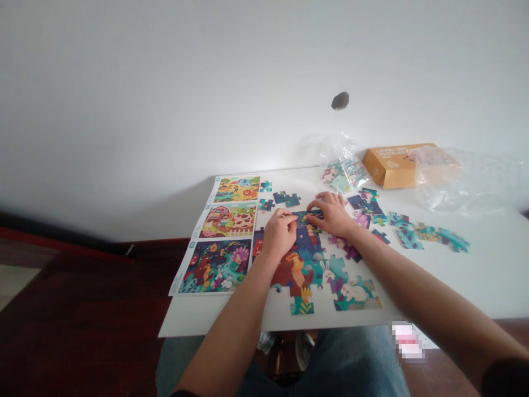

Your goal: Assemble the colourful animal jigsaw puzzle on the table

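A partly joined jigsaw puzzle [298, 270] with a bear and white rabbits lies on the white table in front of me. At its upper edge is a dark blue puzzle piece [303, 217] with orange detail. My left hand [281, 232] has its fingers curled and pinched at that piece's left side. From the right, my right hand [334, 214] grips the piece between thumb and fingers, low over the table. The fingertips partly hide the piece. Loose puzzle pieces [367, 207] lie just right of my right hand, and a few dark pieces [286, 198] lie beyond my left hand.
A picture sheet [187, 264] with three printed scenes lies at the left. Toward the wall are a clear bag of pieces [345, 172], an orange puzzle box [394, 168] and a crumpled plastic bag [446, 190]. More teal pieces [430, 232] form a row at right.
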`<state>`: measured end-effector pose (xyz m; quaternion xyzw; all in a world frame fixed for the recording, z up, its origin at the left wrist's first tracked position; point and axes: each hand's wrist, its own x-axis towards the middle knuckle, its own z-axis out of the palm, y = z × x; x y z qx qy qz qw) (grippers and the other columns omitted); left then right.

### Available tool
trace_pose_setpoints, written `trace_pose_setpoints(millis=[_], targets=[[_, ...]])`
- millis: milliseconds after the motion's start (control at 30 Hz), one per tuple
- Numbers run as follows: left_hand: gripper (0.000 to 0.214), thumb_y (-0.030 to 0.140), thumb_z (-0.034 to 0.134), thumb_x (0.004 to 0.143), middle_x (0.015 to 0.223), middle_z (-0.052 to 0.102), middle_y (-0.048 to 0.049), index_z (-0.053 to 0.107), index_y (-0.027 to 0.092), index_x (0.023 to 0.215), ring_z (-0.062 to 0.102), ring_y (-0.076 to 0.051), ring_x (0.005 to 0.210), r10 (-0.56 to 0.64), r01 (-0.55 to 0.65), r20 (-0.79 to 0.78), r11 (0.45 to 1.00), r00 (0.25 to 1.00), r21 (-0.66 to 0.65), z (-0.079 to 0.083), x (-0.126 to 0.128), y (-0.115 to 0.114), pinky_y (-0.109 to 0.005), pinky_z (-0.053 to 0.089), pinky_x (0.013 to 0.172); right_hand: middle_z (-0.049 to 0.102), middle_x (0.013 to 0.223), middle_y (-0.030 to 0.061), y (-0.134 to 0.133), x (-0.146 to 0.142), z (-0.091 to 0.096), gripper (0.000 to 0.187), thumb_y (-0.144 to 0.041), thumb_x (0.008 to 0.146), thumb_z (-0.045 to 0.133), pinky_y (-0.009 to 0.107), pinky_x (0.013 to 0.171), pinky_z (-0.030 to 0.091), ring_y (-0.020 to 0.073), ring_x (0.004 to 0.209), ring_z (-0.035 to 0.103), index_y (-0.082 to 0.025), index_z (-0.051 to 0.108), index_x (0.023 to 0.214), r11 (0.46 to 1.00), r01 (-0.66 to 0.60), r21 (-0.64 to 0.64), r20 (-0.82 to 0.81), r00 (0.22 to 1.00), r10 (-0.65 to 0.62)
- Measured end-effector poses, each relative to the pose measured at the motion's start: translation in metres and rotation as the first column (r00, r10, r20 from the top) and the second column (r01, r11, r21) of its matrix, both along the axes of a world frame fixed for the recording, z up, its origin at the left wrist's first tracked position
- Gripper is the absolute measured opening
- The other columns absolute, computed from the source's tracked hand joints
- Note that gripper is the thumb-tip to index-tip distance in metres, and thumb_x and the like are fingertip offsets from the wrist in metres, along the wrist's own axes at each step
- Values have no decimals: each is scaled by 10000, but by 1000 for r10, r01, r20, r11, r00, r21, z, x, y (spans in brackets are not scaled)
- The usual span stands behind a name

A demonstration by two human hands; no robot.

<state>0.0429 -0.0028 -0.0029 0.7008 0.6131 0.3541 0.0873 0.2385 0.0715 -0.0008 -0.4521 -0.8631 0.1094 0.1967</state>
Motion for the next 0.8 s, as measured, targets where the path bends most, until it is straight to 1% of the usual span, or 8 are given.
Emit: trace_pose_setpoints(millis=[200,400,567,667,800], targets=[[251,128,576,900,1042,655,-75,790,225,988,665,-176,929,-15,14,-82,1000,997,-8,-1,1,-2,-289,561,873,523,1265,122,1,-2,0,331,-545,894,601,536,1060,259,330,1220,441,-295,716,1078,1000,30,-6,8,1000,-30],[221,145,592,900,1057,646,-82,797,203,957,664,-183,912,10,-15,-174,1000,985,-25,3,4,-4,-302,571,853,522,1275,119,-3,-2,2,345,-544,909,580,557,1083,229,327,1234,444,-294,710,1109,999,31,-22,4,1000,-31],[260,116,577,896,1060,666,-71,784,207,1024,669,-168,927,14,-16,-127,1000,992,-14,1,2,-4,-284,570,879,514,1313,123,-4,-2,1,419,-619,862,621,600,1109,176,341,1270,427,-312,705,1135,999,15,-43,-10,1000,-15],[279,102,556,895,1049,673,-76,780,194,1032,670,-172,937,21,-21,-108,1000,994,-6,0,1,-4,-288,569,895,517,1311,119,-3,-3,2,396,-603,864,626,615,1105,176,345,1272,424,-308,709,1114,998,27,-58,-11,1000,-28],[288,108,548,902,1055,662,-79,782,201,1042,668,-171,933,7,-9,-117,1000,993,-13,0,2,-4,-285,566,890,503,1322,119,-4,-7,3,383,-566,842,662,635,1107,166,357,1276,418,-296,713,1109,992,76,-102,-7,997,-77]])
